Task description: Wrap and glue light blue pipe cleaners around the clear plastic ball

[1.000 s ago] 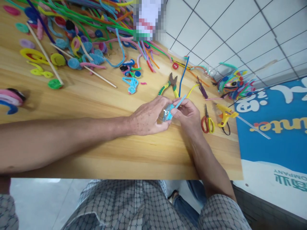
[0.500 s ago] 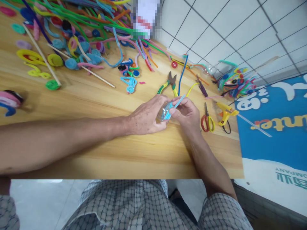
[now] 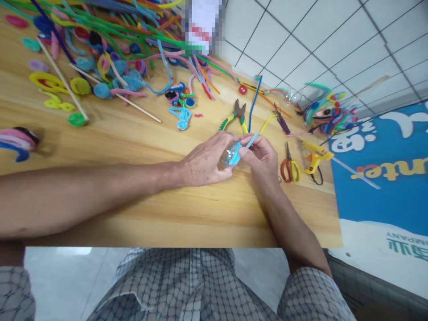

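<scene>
Both my hands meet over the wooden table near its right end. My left hand is closed around a small clear round piece. A light blue pipe cleaner is wound against that piece. My right hand pinches the pipe cleaner between thumb and fingers, and its free end sticks up and right past my fingertips.
Pliers with yellow-green handles lie just beyond my hands. Red-and-yellow scissors and a yellow glue gun lie to the right. Several coloured pipe cleaners, coils and wooden sticks cover the far left. A finished bundle sits far right.
My hands have stayed in place. The fingers of my right hand have shifted slightly on the blue pipe cleaner; the view has moved a little.
</scene>
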### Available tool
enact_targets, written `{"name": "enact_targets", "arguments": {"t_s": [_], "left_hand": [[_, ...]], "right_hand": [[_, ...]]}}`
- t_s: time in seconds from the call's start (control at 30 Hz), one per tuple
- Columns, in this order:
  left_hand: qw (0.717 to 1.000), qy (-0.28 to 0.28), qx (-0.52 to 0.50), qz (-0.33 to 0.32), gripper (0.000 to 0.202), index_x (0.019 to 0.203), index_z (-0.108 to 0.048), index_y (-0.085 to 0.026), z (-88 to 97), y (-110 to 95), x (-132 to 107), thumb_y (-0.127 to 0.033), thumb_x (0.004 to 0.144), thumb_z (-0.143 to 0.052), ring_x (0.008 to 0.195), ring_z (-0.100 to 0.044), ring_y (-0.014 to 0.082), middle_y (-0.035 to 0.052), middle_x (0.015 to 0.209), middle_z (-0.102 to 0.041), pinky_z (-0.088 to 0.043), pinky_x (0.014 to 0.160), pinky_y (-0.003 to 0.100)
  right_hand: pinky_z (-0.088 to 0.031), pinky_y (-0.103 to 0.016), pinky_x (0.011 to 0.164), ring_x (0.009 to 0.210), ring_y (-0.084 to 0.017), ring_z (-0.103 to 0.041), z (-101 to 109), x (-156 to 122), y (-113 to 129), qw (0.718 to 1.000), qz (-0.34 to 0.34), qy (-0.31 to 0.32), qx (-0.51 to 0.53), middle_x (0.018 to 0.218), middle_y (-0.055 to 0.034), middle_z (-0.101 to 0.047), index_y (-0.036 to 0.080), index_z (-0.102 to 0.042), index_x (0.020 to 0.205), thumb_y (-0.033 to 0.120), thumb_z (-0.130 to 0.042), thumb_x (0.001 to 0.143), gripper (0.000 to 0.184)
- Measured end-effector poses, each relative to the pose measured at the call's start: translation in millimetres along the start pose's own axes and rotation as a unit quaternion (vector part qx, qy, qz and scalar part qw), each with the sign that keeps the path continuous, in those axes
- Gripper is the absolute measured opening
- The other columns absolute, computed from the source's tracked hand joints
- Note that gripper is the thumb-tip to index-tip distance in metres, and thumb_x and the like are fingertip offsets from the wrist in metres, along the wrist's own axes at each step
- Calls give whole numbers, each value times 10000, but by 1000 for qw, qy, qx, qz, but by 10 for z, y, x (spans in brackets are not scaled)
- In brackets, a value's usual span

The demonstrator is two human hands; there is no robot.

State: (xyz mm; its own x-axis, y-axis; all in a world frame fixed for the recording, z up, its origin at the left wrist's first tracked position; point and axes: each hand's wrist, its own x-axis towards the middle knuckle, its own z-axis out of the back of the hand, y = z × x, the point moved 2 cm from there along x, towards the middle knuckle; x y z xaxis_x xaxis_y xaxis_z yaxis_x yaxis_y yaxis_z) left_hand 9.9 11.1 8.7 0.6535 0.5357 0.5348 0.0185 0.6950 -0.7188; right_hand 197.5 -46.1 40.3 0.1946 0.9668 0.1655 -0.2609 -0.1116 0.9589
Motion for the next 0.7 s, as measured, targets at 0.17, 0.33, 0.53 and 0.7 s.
{"name": "enact_targets", "arguments": {"t_s": [0.17, 0.33, 0.53, 0.7], "left_hand": [[1000, -2, 9, -9, 503, 1381, -505, -224, -2, 10, -8, -166, 914, -685, 1288, -711, 288, 139, 1398, -689, -645, 1040, 445], [1000, -11, 2, -15, 498, 1384, -516, -224, -11, 14, -14, -163, 921, -688, 1272, -719, 285, 136, 1395, -696, -646, 1046, 453], [1000, -9, 8, -2, 527, 1407, -513, -224, -22, 32, -15, -173, 917, -702, 1266, -714, 290, 128, 1359, -702, -640, 1053, 466], [1000, -9, 4, -2, 498, 1386, -529, -217, -12, 30, -15, -173, 922, -705, 1203, -721, 276, 123, 1323, -703, -640, 1033, 457]], "right_hand": [[-588, -369, 972, 1054, -220, -714, 5, -3, -28, 1000, 18, 9, -7, 1088, 0, -766, 316, -801, 982, 581, -1007, 798, 383], [-565, -417, 1041, 1121, -239, -711, 27, -26, -50, 996, 60, 27, -53, 1147, -6, -764, 331, -806, 1067, 566, -966, 859, 352], [-581, -447, 1065, 1207, -262, -721, 70, -22, -54, 993, 70, 47, -79, 1235, -31, -751, 331, -805, 1106, 592, -929, 899, 356], [-591, -478, 1097, 1241, -276, -717, 99, -8, -6, 990, 71, 66, -102, 1260, -42, -747, 338, -802, 1122, 613, -916, 910, 366]]}}
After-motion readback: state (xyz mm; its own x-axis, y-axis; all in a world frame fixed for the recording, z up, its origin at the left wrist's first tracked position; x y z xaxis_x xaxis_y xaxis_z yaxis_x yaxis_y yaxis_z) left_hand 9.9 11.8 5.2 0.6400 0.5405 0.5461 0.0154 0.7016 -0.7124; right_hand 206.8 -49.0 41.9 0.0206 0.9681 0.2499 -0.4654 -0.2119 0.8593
